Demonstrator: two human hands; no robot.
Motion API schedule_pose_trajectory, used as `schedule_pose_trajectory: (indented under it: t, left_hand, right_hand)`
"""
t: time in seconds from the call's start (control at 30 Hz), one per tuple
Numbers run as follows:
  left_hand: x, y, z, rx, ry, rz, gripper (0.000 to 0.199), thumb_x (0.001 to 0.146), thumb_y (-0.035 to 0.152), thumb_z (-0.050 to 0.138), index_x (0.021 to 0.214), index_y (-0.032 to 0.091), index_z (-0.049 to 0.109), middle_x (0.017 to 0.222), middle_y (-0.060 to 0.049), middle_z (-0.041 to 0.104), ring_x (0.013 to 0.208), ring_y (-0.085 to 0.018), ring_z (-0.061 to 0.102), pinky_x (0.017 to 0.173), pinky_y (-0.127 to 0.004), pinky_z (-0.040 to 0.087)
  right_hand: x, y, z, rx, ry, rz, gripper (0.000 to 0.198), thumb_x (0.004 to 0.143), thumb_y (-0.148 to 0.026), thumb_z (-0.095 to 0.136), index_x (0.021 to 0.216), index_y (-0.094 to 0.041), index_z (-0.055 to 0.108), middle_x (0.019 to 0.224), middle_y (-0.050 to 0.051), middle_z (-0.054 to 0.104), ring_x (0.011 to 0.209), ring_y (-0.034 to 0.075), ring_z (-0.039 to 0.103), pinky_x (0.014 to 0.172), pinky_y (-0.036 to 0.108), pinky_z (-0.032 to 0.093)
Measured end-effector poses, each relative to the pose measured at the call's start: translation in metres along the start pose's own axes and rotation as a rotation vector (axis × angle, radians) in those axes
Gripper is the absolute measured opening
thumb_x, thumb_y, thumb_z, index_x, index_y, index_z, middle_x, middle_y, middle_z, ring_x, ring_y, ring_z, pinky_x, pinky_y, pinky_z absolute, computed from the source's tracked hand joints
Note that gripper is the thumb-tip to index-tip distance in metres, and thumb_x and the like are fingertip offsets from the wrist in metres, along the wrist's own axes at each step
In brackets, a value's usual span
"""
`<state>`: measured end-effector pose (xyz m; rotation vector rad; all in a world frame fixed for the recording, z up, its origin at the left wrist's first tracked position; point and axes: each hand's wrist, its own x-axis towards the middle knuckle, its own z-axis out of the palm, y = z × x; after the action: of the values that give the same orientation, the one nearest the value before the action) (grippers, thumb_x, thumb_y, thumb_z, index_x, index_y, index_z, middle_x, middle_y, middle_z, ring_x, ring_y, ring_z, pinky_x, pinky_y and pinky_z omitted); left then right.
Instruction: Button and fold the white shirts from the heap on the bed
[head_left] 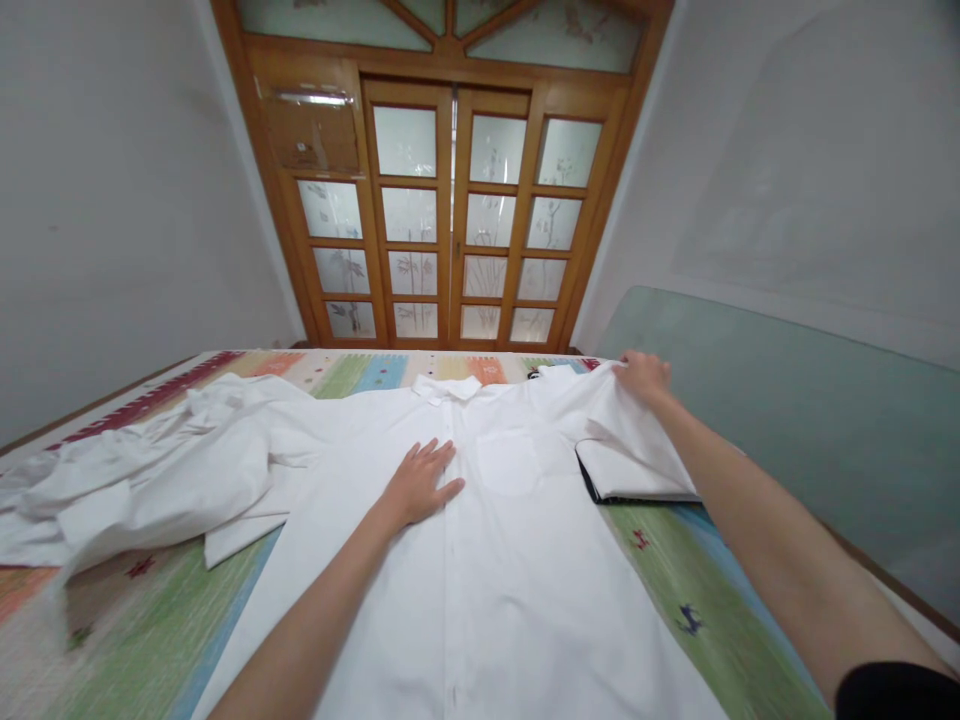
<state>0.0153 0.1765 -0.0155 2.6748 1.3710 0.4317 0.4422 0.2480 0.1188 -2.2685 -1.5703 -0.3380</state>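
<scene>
A white button-up shirt lies spread out front side up, its collar at the far end and a chest pocket on the right half. Flat on the shirt's front, beside the button strip, rests my left hand with its fingers spread. My right hand pinches the white cloth at the top of the sleeve on the right. That sleeve is partly lifted, and a dark edge shows at its opening. The fingertips of my right hand are partly hidden.
More white cloth lies crumpled on the left. Beneath everything is a colourful patterned cover. A pale green panel stands along the right wall. Wooden doors with glass panes are at the back.
</scene>
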Motion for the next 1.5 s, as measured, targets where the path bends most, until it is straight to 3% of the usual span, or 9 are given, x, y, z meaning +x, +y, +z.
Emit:
schedule_pose_trajectory:
  t: [0.1,0.17,0.27,0.43,0.57,0.73,1.17,1.33,1.5]
  left_hand:
    - [0.001,0.001,-0.001,0.013,-0.010,-0.016,0.063,0.094,0.059,0.037,0.146,0.023,0.044,0.152,-0.006,0.043,0.145,-0.026,0.031,0.121,-0.048,0.020]
    - [0.001,0.001,-0.002,0.023,-0.026,-0.032,0.063,0.093,0.056,0.040,0.146,0.022,0.043,0.154,-0.007,0.040,0.145,-0.026,0.031,0.121,-0.046,0.020]
    - [0.002,0.003,-0.004,0.035,-0.046,-0.051,0.062,0.092,0.050,0.044,0.147,0.023,0.040,0.157,-0.006,0.034,0.146,-0.026,0.030,0.121,-0.046,0.020]
    - [0.002,0.004,-0.005,0.041,-0.065,-0.060,0.063,0.091,0.045,0.044,0.148,0.021,0.037,0.159,-0.007,0.029,0.147,-0.025,0.028,0.121,-0.045,0.019]
    - [0.002,0.003,-0.005,0.050,-0.067,-0.061,0.062,0.094,0.047,0.039,0.149,0.020,0.035,0.159,-0.007,0.028,0.148,-0.024,0.025,0.121,-0.044,0.017]
    - [0.000,0.003,-0.005,0.045,-0.086,-0.072,0.063,0.097,0.055,0.029,0.150,0.021,0.035,0.158,-0.007,0.032,0.148,-0.024,0.022,0.121,-0.046,0.016]
    - [-0.014,0.000,-0.015,0.150,-0.129,-0.228,0.071,0.094,0.067,0.018,0.154,0.028,0.028,0.161,-0.001,0.024,0.150,-0.027,0.018,0.120,-0.053,0.013]
    - [-0.014,-0.002,-0.018,0.164,-0.145,-0.360,0.070,0.095,0.063,0.015,0.155,0.027,0.024,0.162,-0.001,0.018,0.150,-0.030,0.012,0.119,-0.059,0.009]
    - [-0.016,-0.020,-0.025,0.188,-0.138,-0.470,0.071,0.095,0.062,0.016,0.155,0.026,0.023,0.163,-0.002,0.017,0.150,-0.030,0.012,0.119,-0.059,0.009]
  right_hand:
    - [-0.005,-0.010,0.016,-0.153,-0.059,0.065,0.034,0.085,-0.015,0.052,0.114,-0.008,0.069,0.116,0.025,0.065,0.117,0.038,0.055,0.094,0.049,0.041]
    - [-0.010,-0.025,0.024,-0.165,-0.059,0.011,0.038,0.082,-0.014,0.054,0.118,-0.011,0.067,0.124,0.024,0.062,0.119,0.039,0.053,0.093,0.050,0.043]
    - [-0.025,-0.060,0.035,-0.061,-0.069,-0.257,0.040,0.083,-0.022,0.055,0.122,-0.014,0.064,0.132,0.019,0.059,0.124,0.035,0.050,0.100,0.048,0.040]
    - [-0.088,-0.122,0.059,0.109,-0.280,-0.682,0.043,0.092,-0.036,0.051,0.127,-0.014,0.062,0.144,0.017,0.052,0.135,0.031,0.042,0.113,0.044,0.030]
    - [-0.147,-0.140,0.081,0.154,-0.483,-0.832,0.058,0.098,-0.049,0.035,0.140,-0.012,0.051,0.152,0.018,0.041,0.143,0.032,0.032,0.115,0.048,0.025]
    - [-0.177,-0.122,0.094,0.178,-0.436,-0.712,0.069,0.100,-0.058,0.020,0.154,-0.017,0.028,0.161,0.012,0.022,0.149,0.029,0.018,0.118,0.048,0.018]
    - [-0.171,-0.106,0.091,-0.001,-0.409,-0.476,0.076,0.098,-0.062,0.014,0.154,-0.012,0.028,0.162,0.011,0.020,0.149,0.028,0.016,0.119,0.043,0.015]
    - [-0.172,-0.108,0.088,-0.042,-0.420,-0.461,0.075,0.098,-0.061,0.014,0.155,-0.014,0.026,0.162,0.009,0.019,0.150,0.028,0.015,0.119,0.042,0.015]
    - [-0.175,-0.108,0.086,-0.051,-0.414,-0.470,0.075,0.098,-0.061,0.014,0.155,-0.014,0.026,0.162,0.010,0.019,0.149,0.029,0.015,0.119,0.043,0.013]
